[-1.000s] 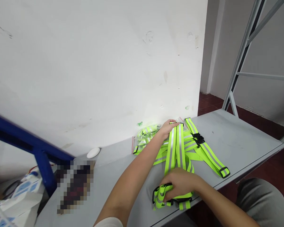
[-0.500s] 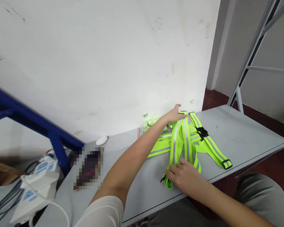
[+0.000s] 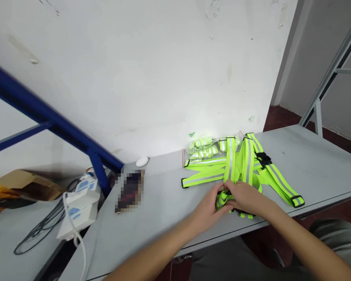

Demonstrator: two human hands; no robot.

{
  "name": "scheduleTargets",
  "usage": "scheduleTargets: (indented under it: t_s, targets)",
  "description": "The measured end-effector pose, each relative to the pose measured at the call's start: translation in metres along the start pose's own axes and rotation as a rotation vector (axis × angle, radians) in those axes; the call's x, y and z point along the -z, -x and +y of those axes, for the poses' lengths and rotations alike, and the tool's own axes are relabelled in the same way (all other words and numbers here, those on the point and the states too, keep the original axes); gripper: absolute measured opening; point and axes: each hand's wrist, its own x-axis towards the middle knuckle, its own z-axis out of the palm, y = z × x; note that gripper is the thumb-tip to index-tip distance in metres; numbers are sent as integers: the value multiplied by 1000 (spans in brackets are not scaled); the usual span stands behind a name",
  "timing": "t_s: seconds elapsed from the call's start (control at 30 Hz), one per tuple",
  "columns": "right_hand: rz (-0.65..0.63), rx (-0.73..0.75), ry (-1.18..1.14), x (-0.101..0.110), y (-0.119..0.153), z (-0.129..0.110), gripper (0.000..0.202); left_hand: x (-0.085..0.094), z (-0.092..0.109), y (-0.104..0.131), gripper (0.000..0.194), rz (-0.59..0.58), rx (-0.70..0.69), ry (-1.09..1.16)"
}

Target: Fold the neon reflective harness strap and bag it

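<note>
Leftmost, far shelf: a brown cardboard piece [image 3: 32, 180] and yellow cord [image 3: 0, 192] lie on a grey surface beside a white power strip [image 3: 78, 201] whose dark cable [image 3: 38, 230] loops over the edge
Blue frame: a painted metal beam [image 3: 52, 119] slants down to an upright post just behind the power strip
Table: flat grey metal top [image 3: 163, 218], matte, butted against a scuffed white wall [image 3: 140, 70]
On the table, left part: a blurred dark object [image 3: 129, 190], and a small white oval puck [image 3: 142, 161] by the wall
Bag: a clear plastic bag [image 3: 204, 147] of folded neon pieces sits against the wall, touching the straps
Reflective strap vest: neon yellow-green webbing [image 3: 231, 164] with silver reflective stripes and a black plastic buckle [image 3: 263, 159], spread mid-table, 2 bands running toward the wall, 1 long strap trailing right to a black slider
Left hand: [image 3: 207, 208] closed on the bunched near end of the webbing, fingers curled around it
Right hand: [image 3: 245, 199] also clamped on that bunch, touching the left hand, covering the fold beneath
Change: 0.5 s ago the left hand was stretched out at the far end of the bands by the wall; now it has come back to the near end and joined the right
Far right: a grey steel rack upright [image 3: 330, 78] with diagonal brace, dark red floor [image 3: 283, 117] beyond the table
</note>
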Motion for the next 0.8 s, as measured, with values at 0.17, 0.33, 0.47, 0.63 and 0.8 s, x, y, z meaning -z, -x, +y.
scheduleTargets:
  t_s: [0.17, 0.33, 0.47, 0.63, 0.8]
  targets:
    - [280, -57, -22, -5, 19, 7, 34, -5, 0, -10, 34, 56, 95, -22]
    - [669, -540, -34, -19, 74, 14, 33, -3, -4, -7, 36, 89, 151, -31]
    - [459, -584, -167, -29, 88, 16, 36, -4, -3, -5, 35, 101, 166, -27]
    - [343, -631, -278, -30, 58, 19, 32, -3, -3, 1, 27, 20, 26, -53]
    - [380, -528, -301, -24, 39, 28, 29, -3, -2, 4, 30, -44, -11, -129]
